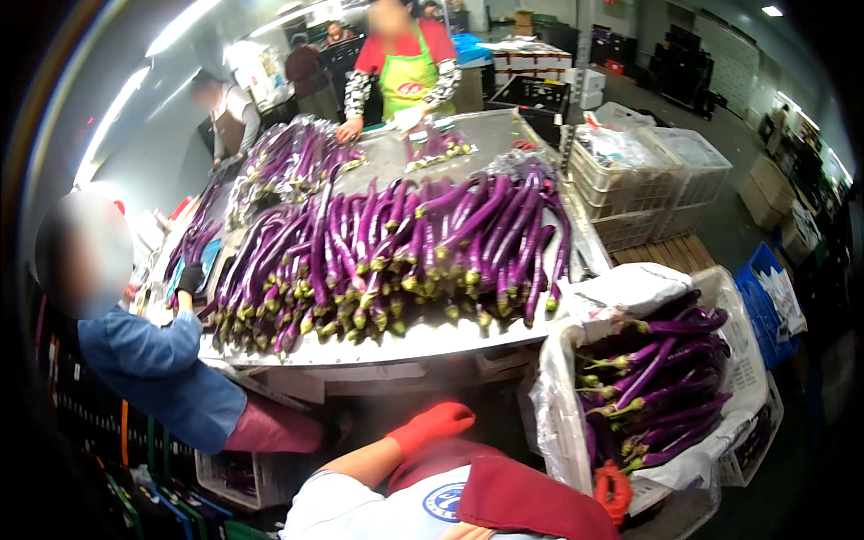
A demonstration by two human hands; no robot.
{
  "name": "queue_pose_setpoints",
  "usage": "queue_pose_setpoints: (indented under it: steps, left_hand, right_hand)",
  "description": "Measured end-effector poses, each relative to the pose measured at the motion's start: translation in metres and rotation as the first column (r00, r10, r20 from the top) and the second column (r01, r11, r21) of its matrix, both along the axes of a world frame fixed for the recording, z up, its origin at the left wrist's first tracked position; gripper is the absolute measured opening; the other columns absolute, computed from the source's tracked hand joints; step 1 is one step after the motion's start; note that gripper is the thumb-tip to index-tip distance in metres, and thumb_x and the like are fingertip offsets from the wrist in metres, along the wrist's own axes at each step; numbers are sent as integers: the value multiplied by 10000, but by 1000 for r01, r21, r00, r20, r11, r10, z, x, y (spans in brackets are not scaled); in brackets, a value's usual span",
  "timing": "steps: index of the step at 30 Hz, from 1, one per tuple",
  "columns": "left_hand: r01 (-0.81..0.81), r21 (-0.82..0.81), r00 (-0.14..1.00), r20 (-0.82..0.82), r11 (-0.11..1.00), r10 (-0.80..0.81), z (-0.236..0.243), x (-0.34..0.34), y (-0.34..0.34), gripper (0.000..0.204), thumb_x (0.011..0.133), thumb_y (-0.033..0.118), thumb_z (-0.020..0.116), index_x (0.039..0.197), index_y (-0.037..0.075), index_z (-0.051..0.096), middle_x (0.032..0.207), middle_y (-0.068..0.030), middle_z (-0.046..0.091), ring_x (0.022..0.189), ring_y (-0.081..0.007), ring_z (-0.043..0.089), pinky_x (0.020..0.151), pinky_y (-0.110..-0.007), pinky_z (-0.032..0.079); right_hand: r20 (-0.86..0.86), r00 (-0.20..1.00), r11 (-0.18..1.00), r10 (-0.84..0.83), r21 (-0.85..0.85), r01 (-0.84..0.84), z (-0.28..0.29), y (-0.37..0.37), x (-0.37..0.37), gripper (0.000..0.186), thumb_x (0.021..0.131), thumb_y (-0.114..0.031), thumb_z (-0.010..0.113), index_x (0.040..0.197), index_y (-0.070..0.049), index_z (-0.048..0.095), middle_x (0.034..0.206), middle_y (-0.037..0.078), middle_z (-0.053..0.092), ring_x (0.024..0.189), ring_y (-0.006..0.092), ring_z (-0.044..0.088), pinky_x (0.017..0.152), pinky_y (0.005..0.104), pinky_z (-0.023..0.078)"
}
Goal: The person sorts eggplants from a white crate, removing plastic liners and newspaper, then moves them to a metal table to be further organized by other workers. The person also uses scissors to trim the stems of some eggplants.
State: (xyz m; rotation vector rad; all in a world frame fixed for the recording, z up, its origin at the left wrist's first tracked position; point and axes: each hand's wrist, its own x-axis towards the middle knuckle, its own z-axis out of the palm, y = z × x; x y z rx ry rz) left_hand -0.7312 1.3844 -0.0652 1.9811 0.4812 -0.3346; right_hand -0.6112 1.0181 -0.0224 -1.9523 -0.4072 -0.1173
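My left hand [434, 427], in a red glove, hangs in front of the table's near edge, its fingers curled together with nothing visible in them. At the near corner of a white plastic crate [754, 382] is my right hand [614, 492], also red-gloved, its fingers bent. What those fingers grip is hidden. Purple eggplants [661, 369] with green stems fill the crate, on a white liner [630, 286]. A wide heap of long eggplants [387, 243] covers the near part of the metal table [423, 346], stems mostly toward me.
A co-worker in a blue jacket [162, 369] stands at the left. Another, in a green apron [409, 85], works across the table beside bagged eggplants [436, 146]. Stacked cream crates [621, 180] and a blue crate [765, 310] stand to the right.
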Motion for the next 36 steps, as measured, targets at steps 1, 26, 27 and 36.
queue_pose_setpoints:
  steps: [1,26,27,36]
  left_hand:
    - [19,-17,999,31,1000,-19,5,3,4,463,895,354,507,1192,5,570,1167,-165,605,1101,-268,564,951,-328,420]
    - [-692,81,521,745,718,417,180,-36,277,249,813,48,617,1044,-44,612,970,-176,666,869,-269,660,755,-311,498]
    - [-718,173,528,766,675,366,187,-40,284,249,798,27,618,1037,-40,617,989,-179,661,904,-273,652,799,-327,493]
    - [-820,386,546,749,422,375,196,-15,308,306,752,29,642,1053,-12,601,1102,-189,611,1087,-349,556,944,-405,421]
  right_hand:
    - [-28,997,997,71,8,-71,20,0,9,105,850,10,524,822,-9,623,774,71,617,744,130,581,810,310,486]
    - [-91,730,727,677,-76,-683,125,376,61,68,783,37,571,827,-2,606,716,106,658,631,229,646,618,281,494]
    - [-71,711,704,699,-106,-703,135,384,65,61,779,35,574,809,-4,610,708,105,654,628,231,645,616,280,492]
    - [164,514,537,842,-164,-827,171,472,149,126,771,63,598,879,0,614,779,112,673,728,263,674,661,318,516]
